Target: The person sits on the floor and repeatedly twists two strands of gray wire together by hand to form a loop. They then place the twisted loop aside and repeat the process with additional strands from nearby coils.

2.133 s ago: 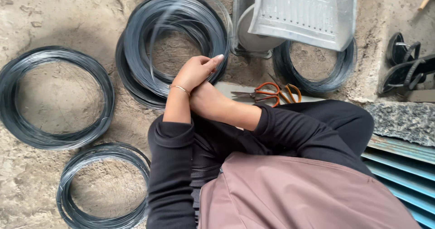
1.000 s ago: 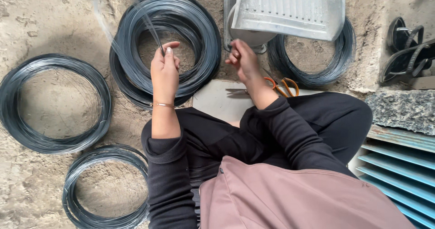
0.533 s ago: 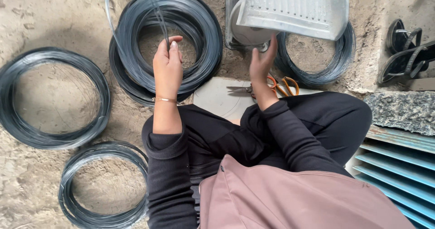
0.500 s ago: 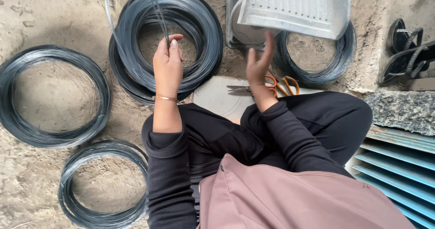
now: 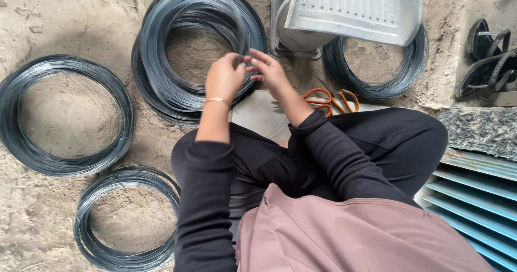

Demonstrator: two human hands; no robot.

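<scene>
Hands (image 5: 249, 75) meeting over wire coil (image 5: 161, 62) — scissors (image 5: 328, 99), metal tray (image 5: 358, 8) beside

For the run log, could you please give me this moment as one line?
left hand: pinching thin wire | right hand: fingertips meeting left hand | below: large wire coil | nearby: orange-handled scissors | surface: sandy ground
</scene>
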